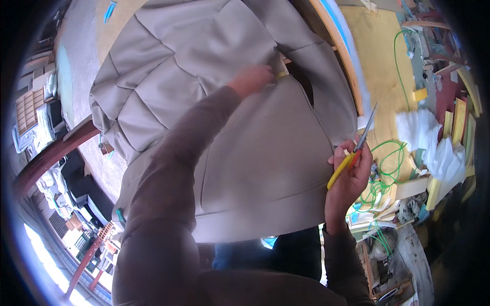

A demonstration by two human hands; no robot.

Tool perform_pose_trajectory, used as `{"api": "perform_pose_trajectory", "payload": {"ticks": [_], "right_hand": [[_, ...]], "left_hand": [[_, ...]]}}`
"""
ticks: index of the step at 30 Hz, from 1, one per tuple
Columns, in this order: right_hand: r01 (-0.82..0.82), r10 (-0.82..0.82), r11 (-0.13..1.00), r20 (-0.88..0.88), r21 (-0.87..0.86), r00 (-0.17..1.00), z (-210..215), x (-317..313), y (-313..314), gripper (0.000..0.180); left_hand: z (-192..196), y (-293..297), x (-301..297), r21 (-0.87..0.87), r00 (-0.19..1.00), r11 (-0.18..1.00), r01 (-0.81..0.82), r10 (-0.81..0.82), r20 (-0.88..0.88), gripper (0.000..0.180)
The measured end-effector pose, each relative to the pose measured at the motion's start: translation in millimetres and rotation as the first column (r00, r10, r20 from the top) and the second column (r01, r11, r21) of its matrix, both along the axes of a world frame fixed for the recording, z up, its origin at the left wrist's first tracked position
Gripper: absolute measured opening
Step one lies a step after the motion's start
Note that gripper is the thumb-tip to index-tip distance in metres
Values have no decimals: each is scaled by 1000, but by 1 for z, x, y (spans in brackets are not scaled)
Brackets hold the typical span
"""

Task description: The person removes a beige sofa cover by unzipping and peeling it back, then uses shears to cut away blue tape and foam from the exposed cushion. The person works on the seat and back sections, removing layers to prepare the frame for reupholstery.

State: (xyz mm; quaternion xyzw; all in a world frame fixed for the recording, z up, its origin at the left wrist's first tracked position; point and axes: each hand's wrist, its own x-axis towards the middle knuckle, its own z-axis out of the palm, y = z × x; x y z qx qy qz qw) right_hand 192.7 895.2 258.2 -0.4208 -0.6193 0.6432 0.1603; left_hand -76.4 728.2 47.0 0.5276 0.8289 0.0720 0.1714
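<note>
- The left arm, in a brown sleeve (171,163), entered from the lower left, bent at the elbow and reached forward and across to the right, its forearm slanting over the grey-brown cover (265,158).
- The left hand (252,80) was stretched out in line with the forearm, back upward, near the dark opening (300,79) towards the far side of the cover. Motion blurred it; its fingers looked drawn together, though whether they pinched the material I could not tell.
- A small yellow piece (282,74) showed just beyond those fingertips.
- The right forearm rose steeply from the lower edge, and the right hand (352,176) was held up just beside the cover's right edge, its fingers bent and closed around the scissors (348,164).
- The scissors slanted across that hand, yellow and red handles low, blades pointing up and away to the right.
- The cover lay spread in front of the person, quilted folds at the far left, smooth panel nearer, with a wooden frame (343,58) along its far right side.
</note>
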Motion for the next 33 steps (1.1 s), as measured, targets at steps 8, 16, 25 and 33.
{"api": "perform_pose_trajectory", "payload": {"ticks": [8,16,25,33], "right_hand": [[6,-20,998,234,61,972,12,-8,-2,48],[-86,86,996,309,-13,947,14,-11,15,37],[-742,711,655,216,145,670,-203,-185,53,39],[-757,682,582,328,297,653,-283,-250,-17,38]], "left_hand": [[-37,-46,-105,-1,969,971,-240,240,64,12],[-35,-39,-72,93,883,879,-468,462,79,35],[-42,-52,2,82,541,535,-841,827,154,18],[-78,-63,30,133,411,389,-912,869,275,18]]}}
